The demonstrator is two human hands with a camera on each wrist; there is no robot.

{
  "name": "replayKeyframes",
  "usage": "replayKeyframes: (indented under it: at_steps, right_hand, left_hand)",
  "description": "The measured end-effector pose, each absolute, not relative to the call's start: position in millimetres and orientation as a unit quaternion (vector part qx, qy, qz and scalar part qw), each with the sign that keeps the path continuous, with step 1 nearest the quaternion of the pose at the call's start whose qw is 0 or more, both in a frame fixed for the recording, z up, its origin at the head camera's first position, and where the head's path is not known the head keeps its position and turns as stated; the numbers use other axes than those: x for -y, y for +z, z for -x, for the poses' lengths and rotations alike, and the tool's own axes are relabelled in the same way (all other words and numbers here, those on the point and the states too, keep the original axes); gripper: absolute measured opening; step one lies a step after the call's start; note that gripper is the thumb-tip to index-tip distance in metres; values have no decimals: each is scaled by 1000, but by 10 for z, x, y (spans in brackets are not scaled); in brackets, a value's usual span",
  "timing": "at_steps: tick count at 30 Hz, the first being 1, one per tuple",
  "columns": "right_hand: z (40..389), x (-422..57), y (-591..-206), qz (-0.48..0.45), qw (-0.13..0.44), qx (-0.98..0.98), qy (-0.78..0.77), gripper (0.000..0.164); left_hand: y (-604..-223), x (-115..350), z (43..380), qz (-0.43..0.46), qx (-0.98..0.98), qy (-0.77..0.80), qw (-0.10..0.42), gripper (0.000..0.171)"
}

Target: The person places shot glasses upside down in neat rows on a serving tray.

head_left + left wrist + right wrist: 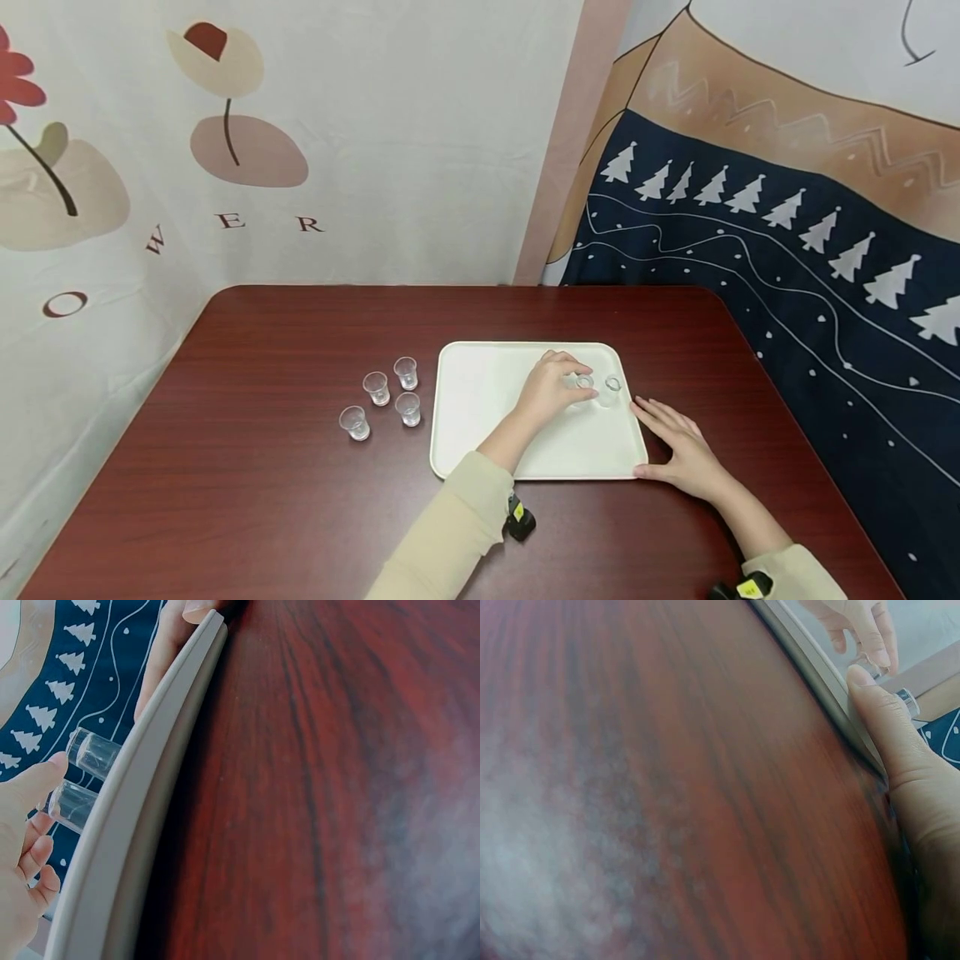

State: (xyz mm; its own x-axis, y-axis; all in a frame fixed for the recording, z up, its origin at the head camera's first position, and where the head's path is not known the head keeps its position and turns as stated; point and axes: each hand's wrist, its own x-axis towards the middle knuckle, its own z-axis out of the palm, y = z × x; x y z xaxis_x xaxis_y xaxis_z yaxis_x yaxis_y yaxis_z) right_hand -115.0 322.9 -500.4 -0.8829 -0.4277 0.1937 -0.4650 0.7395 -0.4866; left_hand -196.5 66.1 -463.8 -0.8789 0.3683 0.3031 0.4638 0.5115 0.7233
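On the right part of a white tray (480, 417), my left hand (551, 389) pinches a small clear shot glass (584, 381) between thumb and fingers. Right beside it stands a second clear shot glass (612, 385), which no hand touches. In the left wrist view, the pinched glass (73, 804) seems to stand on the tray's surface, and the thumb (45, 776) lies near its upper end. My right hand (682, 446) rests at the tray's right edge with fingers spread and fairly straight. In the right wrist view its thumb (889, 724) lies against the tray rim.
Several more clear shot glasses (377, 388) stand loosely grouped on the dark red wooden table (262, 500), left of the tray. Behind the table hang a pale printed cloth (420, 150) and a navy cloth with white trees (780, 250).
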Motion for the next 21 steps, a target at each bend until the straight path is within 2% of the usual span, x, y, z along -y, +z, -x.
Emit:
replayKeyframes:
  at_steps: [8,21]
  right_hand:
    - [1154,-3225,-5005,-244,44,930,270,94]
    - [1157,-3249,-5026,-239,40,933,267,97]
  left_hand:
    - [-4548,-553,1903,236,883,-401,57,45]
    - [-4254,-140,1682,223,839,-482,119,46]
